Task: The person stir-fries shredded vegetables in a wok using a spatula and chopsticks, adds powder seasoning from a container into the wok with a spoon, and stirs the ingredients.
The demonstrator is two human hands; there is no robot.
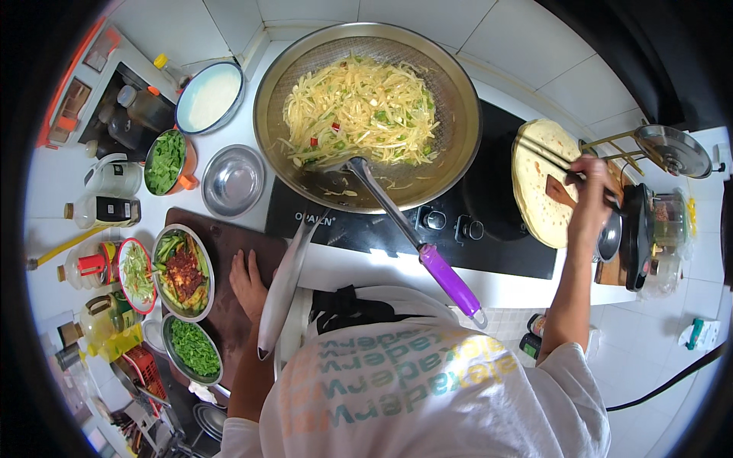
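My right hand (pixel 592 189) is closed around a pair of dark chopsticks (pixel 544 150), held over a stack of flat pancakes (pixel 541 212) at the right; the hand is slightly blurred. A brown wooden piece (pixel 560 192) shows between the hand and the pancakes. My left hand (pixel 249 280) rests on the brown cutting board (pixel 229 229) with nothing visible in it, partly beside the wok's metal handle (pixel 289 280). The large wok (pixel 469 114) holds shredded potato (pixel 361 114) with green and red pepper pieces. A spatula with a purple handle (pixel 449 280) leans in it.
Black cooktop (pixel 504 252) lies under the wok. Left are a steel bowl (pixel 233 181), a bowl of white batter or liquid (pixel 212 97), a pot of leafy greens (pixel 165 163), a bowl of chopped greens (pixel 194 348), a bowl with red seasoning (pixel 183 275) and several bottles. A glass lid (pixel 673 151) stands right.
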